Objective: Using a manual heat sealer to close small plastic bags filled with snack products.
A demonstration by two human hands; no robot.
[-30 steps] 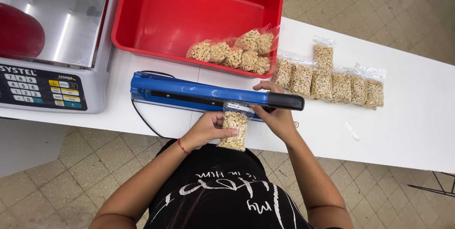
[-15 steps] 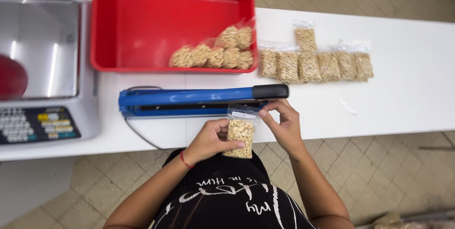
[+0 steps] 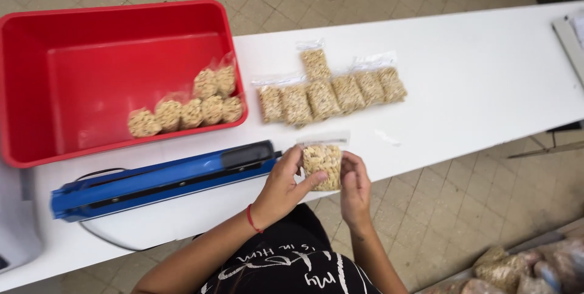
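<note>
Both hands hold one small clear bag of nuts over the table's near edge. My left hand grips its left side, thumb across the front. My right hand pinches its right side. The bag stands upright, its clear top strip pointing away from me. Just left of it lies a blue heat sealer with a black handle end. Several filled bags lie in a row on the white table beyond my hands.
A red plastic tub at the back left holds several more filled bags. A scale's corner shows at the far left edge. Bagged nuts lie low at the bottom right over a tiled floor.
The bag has come out from under the sealer's bar and moved right, past the sealer's black end. Both hands went with it. The view has shifted right, losing most of the scale.
</note>
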